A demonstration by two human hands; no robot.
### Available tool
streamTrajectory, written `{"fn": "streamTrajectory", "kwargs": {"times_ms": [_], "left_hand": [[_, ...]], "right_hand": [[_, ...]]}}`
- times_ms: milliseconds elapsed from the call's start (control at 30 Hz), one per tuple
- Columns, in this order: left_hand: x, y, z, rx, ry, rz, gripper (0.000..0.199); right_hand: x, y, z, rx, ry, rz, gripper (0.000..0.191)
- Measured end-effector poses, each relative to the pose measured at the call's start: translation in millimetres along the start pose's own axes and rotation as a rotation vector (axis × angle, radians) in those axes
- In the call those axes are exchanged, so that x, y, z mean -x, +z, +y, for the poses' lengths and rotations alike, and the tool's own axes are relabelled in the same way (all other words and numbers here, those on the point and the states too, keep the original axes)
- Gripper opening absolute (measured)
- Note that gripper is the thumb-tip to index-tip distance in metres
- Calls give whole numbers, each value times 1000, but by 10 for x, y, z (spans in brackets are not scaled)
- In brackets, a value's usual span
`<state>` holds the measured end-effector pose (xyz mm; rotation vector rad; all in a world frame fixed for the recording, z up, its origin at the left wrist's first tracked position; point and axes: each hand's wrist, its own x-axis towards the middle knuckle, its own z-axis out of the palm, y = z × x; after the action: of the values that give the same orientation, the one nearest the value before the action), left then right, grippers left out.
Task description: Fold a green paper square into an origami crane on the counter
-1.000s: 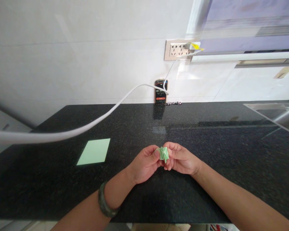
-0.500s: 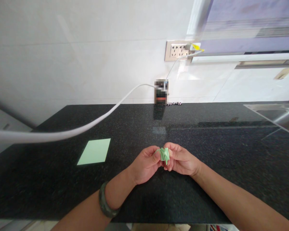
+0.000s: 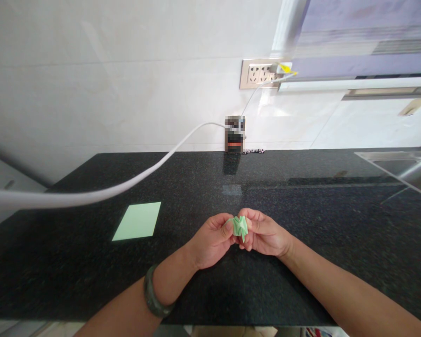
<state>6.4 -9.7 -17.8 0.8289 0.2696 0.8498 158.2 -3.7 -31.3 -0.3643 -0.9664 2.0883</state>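
Observation:
A small folded piece of light green paper [image 3: 240,226] is held between my two hands over the dark countertop. My left hand [image 3: 212,239] pinches its left side, thumb on top. On the opposite side, my right hand [image 3: 266,232] grips the paper between thumb and fingers. Several pointed folds show, one of them pointing down toward me; the parts under my fingertips are hidden. To the left, a flat sheet of light green paper [image 3: 137,222] lies on the counter, apart from both hands.
The speckled black countertop [image 3: 73,271] runs to a white tiled wall. A white cable [image 3: 126,186] arcs in from the left to a pixelated upright device [image 3: 235,135]. Above it is a wall socket [image 3: 254,75]. A metal sink [image 3: 414,168] is at the right.
The folded paper has turned slightly in my fingers, and its folds look a little more spread. My hands stay in almost the same place.

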Motion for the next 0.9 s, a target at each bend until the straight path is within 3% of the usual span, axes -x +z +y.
{"fn": "streamTrajectory", "kwargs": {"times_ms": [900], "left_hand": [[4,-42,-39,2,-16,35,21]], "right_hand": [[-1,47,-28,22,35,38,26]]}}
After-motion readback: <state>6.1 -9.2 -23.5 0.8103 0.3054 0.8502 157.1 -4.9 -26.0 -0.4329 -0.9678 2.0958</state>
